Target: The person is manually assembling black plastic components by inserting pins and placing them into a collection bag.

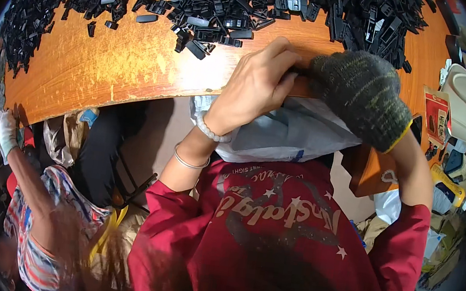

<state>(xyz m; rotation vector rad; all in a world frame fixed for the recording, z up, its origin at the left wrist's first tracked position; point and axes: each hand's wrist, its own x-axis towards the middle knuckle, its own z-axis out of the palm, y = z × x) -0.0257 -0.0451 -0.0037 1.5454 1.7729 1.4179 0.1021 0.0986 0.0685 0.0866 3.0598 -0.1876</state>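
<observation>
My bare left hand [261, 77] is closed, thumb and fingers pinched together, just above the table's near edge. Around that wrist are a beaded bracelet [212, 129] and a silver bangle [190, 161]. My right hand [360, 91], in a dark grey knitted glove with a yellow cuff edge, curls closed against the left fingertips. Whatever lies between the two hands is dark and mostly hidden by the fingers. Beyond them spreads a big heap of small black plastic clip-like parts [226, 7]. A few loose parts [195, 48] lie on its near side.
The orange wooden table [110, 62] has a worn, curved near edge. Across my lap lies a whitish plastic bag [286, 131]. A co-worker's gloved hand [7, 130] rests at the table's left end. To the right are a cream handbag [463, 103] and a red packet [436, 117].
</observation>
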